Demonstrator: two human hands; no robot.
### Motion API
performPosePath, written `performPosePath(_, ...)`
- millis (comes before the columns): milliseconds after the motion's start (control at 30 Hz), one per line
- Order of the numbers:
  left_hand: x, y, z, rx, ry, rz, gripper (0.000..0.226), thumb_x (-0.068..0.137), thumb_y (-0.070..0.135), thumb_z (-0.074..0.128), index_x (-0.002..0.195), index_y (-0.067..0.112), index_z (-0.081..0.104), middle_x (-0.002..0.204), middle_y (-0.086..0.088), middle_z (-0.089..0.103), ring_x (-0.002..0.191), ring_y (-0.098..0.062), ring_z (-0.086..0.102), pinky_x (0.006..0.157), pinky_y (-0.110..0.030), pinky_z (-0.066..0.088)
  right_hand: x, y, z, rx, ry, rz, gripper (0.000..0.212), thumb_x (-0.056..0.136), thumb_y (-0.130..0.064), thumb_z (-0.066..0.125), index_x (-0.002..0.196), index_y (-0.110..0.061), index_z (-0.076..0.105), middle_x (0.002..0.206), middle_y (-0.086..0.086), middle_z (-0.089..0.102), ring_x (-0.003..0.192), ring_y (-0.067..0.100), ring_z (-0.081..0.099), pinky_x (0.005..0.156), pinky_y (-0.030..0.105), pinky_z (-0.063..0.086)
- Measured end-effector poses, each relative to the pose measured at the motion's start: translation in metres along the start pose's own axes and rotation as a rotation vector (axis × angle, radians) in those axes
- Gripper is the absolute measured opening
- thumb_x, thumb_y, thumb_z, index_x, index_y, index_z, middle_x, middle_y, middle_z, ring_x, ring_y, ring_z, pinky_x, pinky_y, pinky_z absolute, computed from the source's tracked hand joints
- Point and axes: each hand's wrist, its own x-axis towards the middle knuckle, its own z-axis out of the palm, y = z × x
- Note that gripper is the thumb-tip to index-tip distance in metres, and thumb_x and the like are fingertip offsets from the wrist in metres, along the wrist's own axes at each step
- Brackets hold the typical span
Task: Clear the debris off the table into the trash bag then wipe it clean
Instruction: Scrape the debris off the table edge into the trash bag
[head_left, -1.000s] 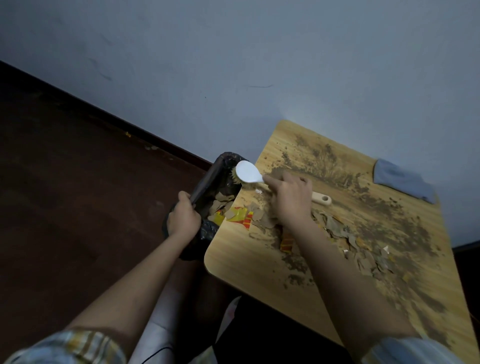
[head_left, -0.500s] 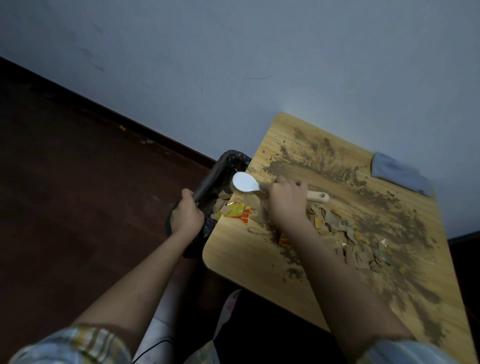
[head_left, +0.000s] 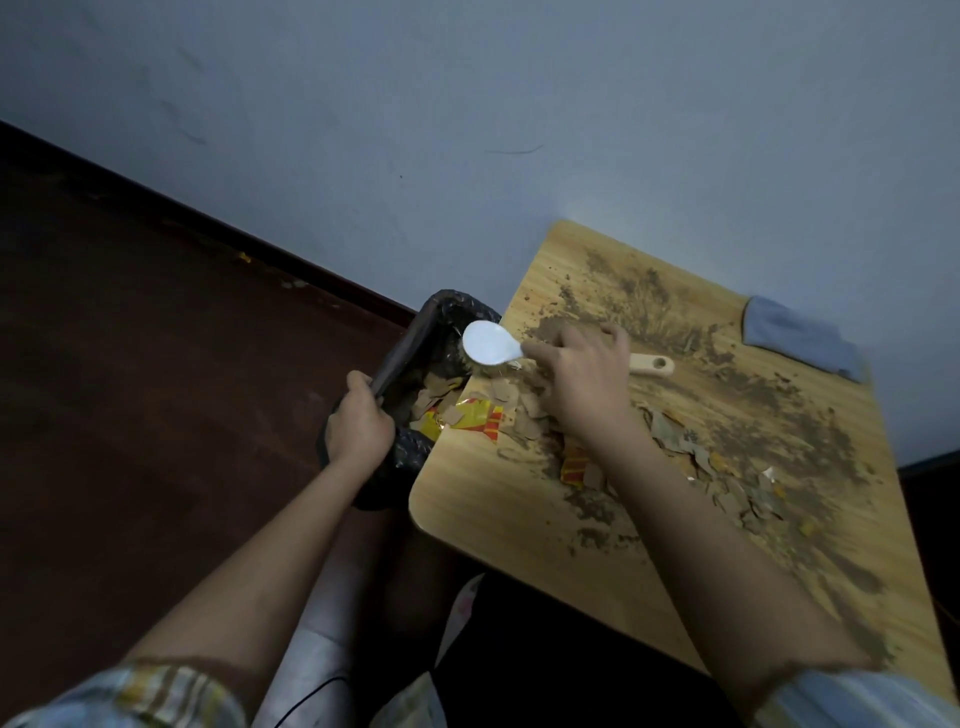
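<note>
A person sweeps debris (head_left: 524, 410) off the left edge of a wooden desk (head_left: 493, 519) with a white-headed brush (head_left: 491, 344), its handle clamped in the fingers (head_left: 613, 338) of the right hand (head_left: 584, 384). The left hand (head_left: 359, 421) grips the rim of a black trash bag (head_left: 431, 332) held just below that edge, some scraps already inside. Most of the job appears undone: torn cardboard, coloured wrapper bits and brown dirt (head_left: 779, 415) cover much of the desk, and the blue cloth (head_left: 800, 338) at the far right corner lies untouched, wiping not yet begun.
</note>
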Motion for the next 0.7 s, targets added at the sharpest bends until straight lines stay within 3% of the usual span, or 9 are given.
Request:
performPosePath(133,0.003,0.001,-0.002,0.001,0.005,0.008,0.017,0.092,0.006,0.046,0.107,0.009,0.039,0.106,-0.017,0.061,0.092,-0.042,0.059,0.070,-0.040,0.040,-0.025,0.010,-0.001,-0.057,-0.003,-0.059,0.027,0.094,-0.031,0.058,0.119,-0.040,0.063,0.100,-0.003,0.061,0.099,0.022,0.057,0.103,0.045,0.022)
performPosePath(267,0.002,0.003,-0.002,0.007,0.012,0.021,0.019,0.093,0.005,0.046,0.111,0.007,0.039,0.110,-0.018,0.061,0.096,-0.043,0.059,0.074,-0.042,0.042,-0.038,0.005,0.006,-0.044,-0.092,-0.070,0.029,0.094,-0.028,0.054,0.120,-0.037,0.063,0.106,0.000,0.062,0.105,0.022,0.056,0.105,0.044,0.020)
performPosePath(433,-0.002,0.001,0.000,0.012,0.010,0.014,0.017,0.093,0.006,0.045,0.109,0.007,0.039,0.108,-0.019,0.062,0.094,-0.043,0.059,0.070,-0.040,0.039,-0.029,-0.010,0.014,0.012,-0.087,0.048,0.026,0.096,-0.038,0.052,0.119,-0.037,0.063,0.104,-0.002,0.063,0.105,0.022,0.056,0.102,0.042,0.024)
performPosePath(700,-0.009,0.000,-0.001,-0.006,0.000,-0.041,0.016,0.093,0.006,0.046,0.106,0.010,0.038,0.109,-0.016,0.061,0.095,-0.040,0.059,0.068,-0.036,0.037,-0.007,-0.031,0.022,0.037,-0.079,0.162,0.034,0.094,-0.022,0.056,0.125,-0.037,0.060,0.105,-0.001,0.061,0.103,0.024,0.057,0.102,0.045,0.028)
